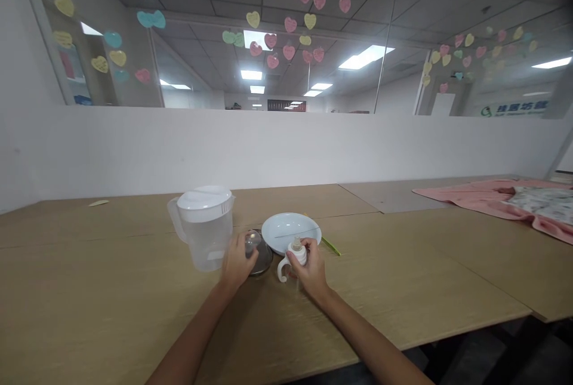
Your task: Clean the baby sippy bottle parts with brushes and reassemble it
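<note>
My left hand [237,261] is closed round a small clear dome-shaped cap [253,240], above a dark round bowl [264,259]. In my right hand [312,265] is a white bottle top [297,252] with a pale nipple-like tip and a curved white handle [282,269] at its left. Below the top, a clear part is hard to make out. Just behind my hands lies a shallow white bowl [290,231]. To the left of my left hand stands a translucent lidded pitcher [206,236].
A yellow-green stick [331,246] lies right of the white bowl on the wooden table [111,301]. Pink cloth [474,197] with a patterned piece is at the far right. Behind the table rises a white wall [286,146] with windows above.
</note>
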Demonstrator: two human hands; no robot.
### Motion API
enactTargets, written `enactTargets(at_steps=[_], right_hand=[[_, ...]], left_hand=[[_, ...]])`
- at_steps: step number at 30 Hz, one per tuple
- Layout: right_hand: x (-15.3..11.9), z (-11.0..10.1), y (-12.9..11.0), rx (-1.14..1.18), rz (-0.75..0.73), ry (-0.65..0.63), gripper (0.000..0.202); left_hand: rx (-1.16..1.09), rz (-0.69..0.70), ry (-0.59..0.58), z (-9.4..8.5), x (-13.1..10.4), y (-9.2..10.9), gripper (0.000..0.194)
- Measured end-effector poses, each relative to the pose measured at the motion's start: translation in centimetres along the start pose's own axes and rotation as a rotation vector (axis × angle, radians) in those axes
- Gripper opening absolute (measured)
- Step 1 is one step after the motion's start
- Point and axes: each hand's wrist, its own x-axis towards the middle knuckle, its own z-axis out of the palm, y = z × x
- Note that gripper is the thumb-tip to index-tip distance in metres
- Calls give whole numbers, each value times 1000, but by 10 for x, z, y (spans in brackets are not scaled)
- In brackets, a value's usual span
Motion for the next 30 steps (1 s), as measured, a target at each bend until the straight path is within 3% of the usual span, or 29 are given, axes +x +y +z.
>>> enactTargets(at_steps=[4, 8, 13, 16, 19, 24, 27, 30], right_hand=[[0, 1, 2, 11, 4, 3, 34], [0, 2, 1, 38, 18, 16, 45], [-1, 2, -3, 115, 40, -7, 66], [-2, 2, -2, 84, -1, -1, 79], [-2, 1, -1, -7, -69, 16, 75], [1, -2, -6, -124, -145, 3, 56], [3, -2, -8, -151, -147, 30, 55], [5, 0, -8, -164, -160, 55, 55]], left_hand=[[-83, 138, 139, -17, 3, 26, 34], [-275, 108, 197, -19, 5, 64, 40], [-382, 248, 100, -2, 4, 101, 34], [-388, 294, 28, 7, 2, 104, 34], [-438, 256, -65, 14, -4, 100, 37], [-700, -8, -87, 27, -13, 98, 58], [-778, -110, -102, 31, -14, 98, 51], [-836, -128, -100, 32, -12, 96, 43]])
